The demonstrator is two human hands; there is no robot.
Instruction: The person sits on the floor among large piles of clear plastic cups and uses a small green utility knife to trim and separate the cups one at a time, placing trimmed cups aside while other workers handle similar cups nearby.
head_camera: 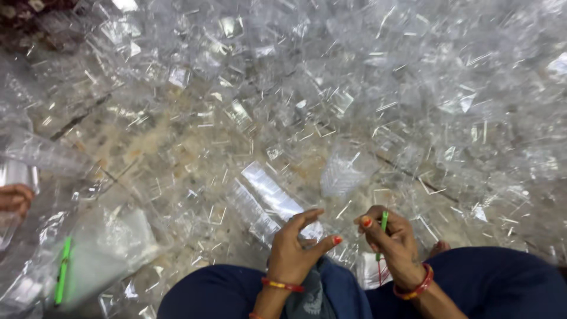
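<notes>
Both hands bare, no sleeves in view. Left hand had red-orange nail polish, plus a thin red-and-gold bangle at the wrist and a second one lower on the forearm. Right hand showed the same polish and a thicker red bangle with gold accents. Legs were covered in dark navy fabric, with grey patterned cloth between the knees.

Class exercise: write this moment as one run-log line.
left hand: on clear plastic piece | right hand: pinching green stick | floor: clear plastic pieces
</notes>
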